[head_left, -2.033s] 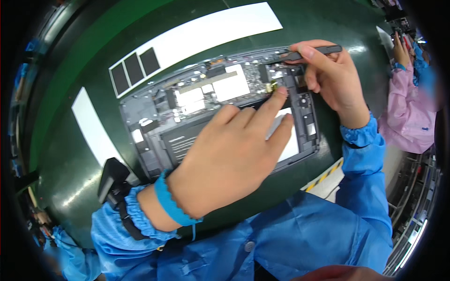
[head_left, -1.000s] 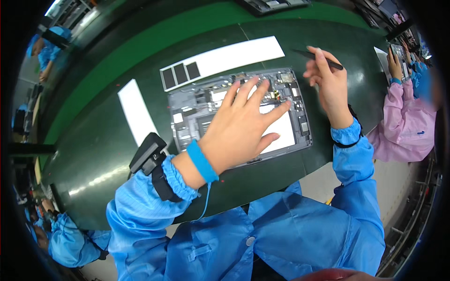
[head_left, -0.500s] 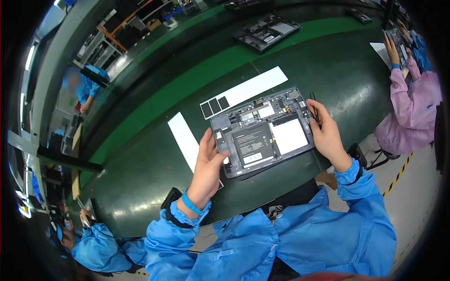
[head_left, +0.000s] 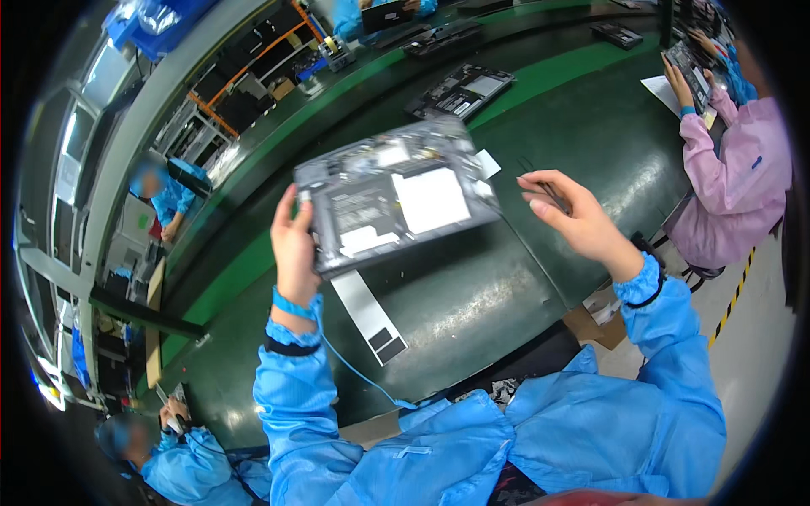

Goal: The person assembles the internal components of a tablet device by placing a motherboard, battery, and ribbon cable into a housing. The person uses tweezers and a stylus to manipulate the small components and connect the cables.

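L hand (head_left: 293,253) grips the open grey device (head_left: 392,198) by its L edge, thumb on the inner face, fingers round the outside; device looks held up off the tabletop (head_left: 472,295), tilted a bit & blurred, above one end of a white strip (head_left: 359,304). R hand (head_left: 582,219) is apart from it, partly curled, w/ dark tweezers (head_left: 553,196) between thumb & fingers. Inside: black batt. (head_left: 359,202) lower L, white panel (head_left: 434,201) lower R, exposed circuitry (head_left: 363,160) along the far side. Handling, my guess: flat & stiff, mod. weight, prob. smooth rim, so a one-sided hold may let the R end dip. Best hold = both short edges, fingertips off the circuitry, which is prob. fragile, & tweezer tips kept away from the batt
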`<state>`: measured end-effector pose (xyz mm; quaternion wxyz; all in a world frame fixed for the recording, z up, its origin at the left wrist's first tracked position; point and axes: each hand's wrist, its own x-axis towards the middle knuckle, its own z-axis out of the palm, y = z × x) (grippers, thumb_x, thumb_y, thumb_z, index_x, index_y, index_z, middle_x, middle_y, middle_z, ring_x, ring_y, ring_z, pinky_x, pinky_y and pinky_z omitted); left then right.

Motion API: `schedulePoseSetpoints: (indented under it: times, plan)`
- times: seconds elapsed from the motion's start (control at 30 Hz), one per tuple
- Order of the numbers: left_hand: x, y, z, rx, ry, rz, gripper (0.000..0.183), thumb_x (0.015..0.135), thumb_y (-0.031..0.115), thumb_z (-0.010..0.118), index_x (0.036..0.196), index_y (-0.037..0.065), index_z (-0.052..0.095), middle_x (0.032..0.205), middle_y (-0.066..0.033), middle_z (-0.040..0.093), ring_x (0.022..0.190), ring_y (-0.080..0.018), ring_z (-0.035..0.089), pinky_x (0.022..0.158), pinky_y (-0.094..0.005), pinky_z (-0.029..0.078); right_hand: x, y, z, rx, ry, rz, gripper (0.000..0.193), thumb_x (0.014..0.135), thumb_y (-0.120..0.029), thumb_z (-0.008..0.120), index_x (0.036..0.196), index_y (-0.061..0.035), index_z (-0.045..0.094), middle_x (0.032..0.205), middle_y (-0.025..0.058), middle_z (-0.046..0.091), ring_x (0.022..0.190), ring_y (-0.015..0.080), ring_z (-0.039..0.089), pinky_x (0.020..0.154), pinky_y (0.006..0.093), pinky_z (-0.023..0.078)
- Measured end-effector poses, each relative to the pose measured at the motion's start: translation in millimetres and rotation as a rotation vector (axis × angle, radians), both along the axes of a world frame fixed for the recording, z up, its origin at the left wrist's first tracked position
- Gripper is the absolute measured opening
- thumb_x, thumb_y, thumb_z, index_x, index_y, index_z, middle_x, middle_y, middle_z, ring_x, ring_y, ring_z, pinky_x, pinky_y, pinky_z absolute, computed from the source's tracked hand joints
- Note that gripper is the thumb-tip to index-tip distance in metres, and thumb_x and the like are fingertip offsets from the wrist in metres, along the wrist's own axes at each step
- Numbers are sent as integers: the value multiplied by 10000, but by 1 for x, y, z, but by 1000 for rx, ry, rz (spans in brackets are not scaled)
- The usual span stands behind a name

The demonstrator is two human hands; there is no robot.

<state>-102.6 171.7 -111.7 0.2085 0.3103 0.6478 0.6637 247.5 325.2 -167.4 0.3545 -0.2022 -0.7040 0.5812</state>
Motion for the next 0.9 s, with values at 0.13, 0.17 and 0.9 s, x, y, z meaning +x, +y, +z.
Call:
schedulePoseSetpoints:
  times: [0.13,0.17,0.9]
  plan:
    - [-119,32,-18,68,-56,70,493,959,123,559,1418,41,401,1032,-75,653,770,-118,634,650,-268,533,33,18,-10,266,-611,-231,473,864,-242,661,1280,-69,516,1279,180,558,1157,350,551,985,378,438]
    - [-143,43,-27,108,-140,104,503,962,122,553,1429,44,384,1053,-82,640,784,-140,619,692,-289,532,41,25,-31,377,-560,-324,465,870,-249,651,1283,-79,519,1295,187,548,1191,351,528,999,391,427]
    - [3,285,-80,-700,20,-182,647,796,390,760,1278,27,525,1217,-146,559,1101,-301,539,844,-381,466,37,26,-63,726,-586,-515,321,870,-182,616,1159,-47,585,1197,154,619,1240,344,497,1017,420,408]
